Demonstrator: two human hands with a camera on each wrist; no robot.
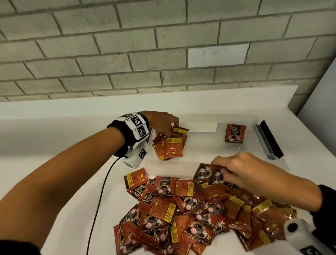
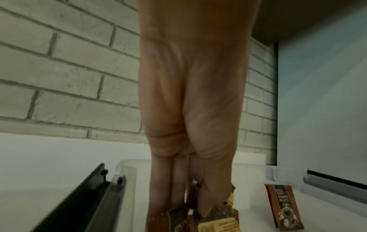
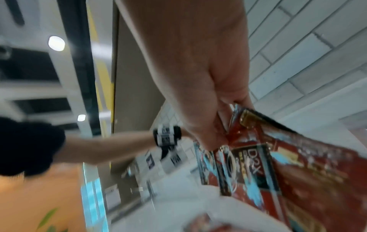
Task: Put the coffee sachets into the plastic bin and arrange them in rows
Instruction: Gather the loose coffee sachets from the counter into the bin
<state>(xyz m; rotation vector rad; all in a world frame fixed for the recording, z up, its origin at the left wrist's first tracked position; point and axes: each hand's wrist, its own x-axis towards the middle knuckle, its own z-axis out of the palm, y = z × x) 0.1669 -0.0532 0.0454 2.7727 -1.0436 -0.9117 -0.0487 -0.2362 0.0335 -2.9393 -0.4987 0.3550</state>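
the left hand (image 1: 161,122) reaches forward, arm nearly straight, into the far left corner of the clear bin (image 1: 253,117). its fingers (image 2: 206,202) point down, close together, tips pressing on a small stack (image 1: 169,144) of sachets lying there; whether they pinch it i cannot tell. a lone sachet (image 1: 235,133) stands near the bin's far right wall, well apart from the stack. the right hand (image 1: 244,172) is palm down at the far edge of the pile (image 1: 186,213) on the white table (image 1: 49,151), just in front of the bin, fingers curled and pinching a few sachets (image 3: 258,157). a grey and black rail (image 1: 268,140) lies right of the bin.
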